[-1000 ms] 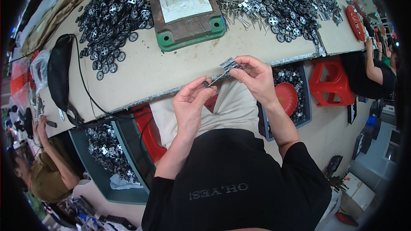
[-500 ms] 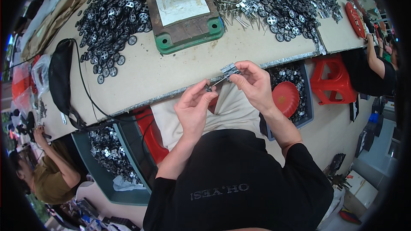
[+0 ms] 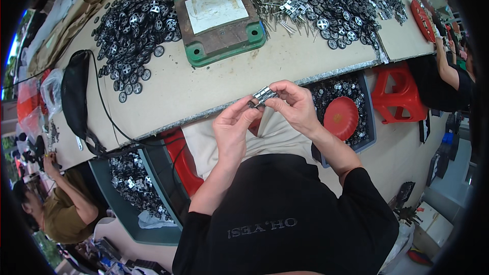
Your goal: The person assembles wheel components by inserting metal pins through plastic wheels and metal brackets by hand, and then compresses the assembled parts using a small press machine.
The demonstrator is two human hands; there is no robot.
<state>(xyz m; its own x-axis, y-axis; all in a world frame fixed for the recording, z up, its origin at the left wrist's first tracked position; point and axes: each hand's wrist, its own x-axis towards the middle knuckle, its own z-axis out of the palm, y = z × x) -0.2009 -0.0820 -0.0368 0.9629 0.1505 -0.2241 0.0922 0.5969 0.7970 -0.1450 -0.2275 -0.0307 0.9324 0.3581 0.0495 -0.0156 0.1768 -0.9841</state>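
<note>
Near the table's front edge, my left hand (image 3: 232,131) and my right hand (image 3: 297,110) meet. Between thumb and fingers, my right hand grips a silver-grey toy chassis part (image 3: 264,93). My left fingertips pinch a small black wheel (image 3: 251,104) right against the chassis part's left end. The thin metal axle on that wheel is hidden now, and I cannot tell how deep it sits in the part.
A green metal press base (image 3: 222,28) stands on the table, between a heap of black wheels (image 3: 135,30) and piles of axles (image 3: 270,0) and chassis parts. Below are a grey bin (image 3: 374,140) with a red bowl (image 3: 340,118), a green bin (image 3: 153,234) and a red stool (image 3: 400,94).
My hands have come together. The axle that showed between the wheel and the chassis part is out of sight, and the wheel now sits against the part.
</note>
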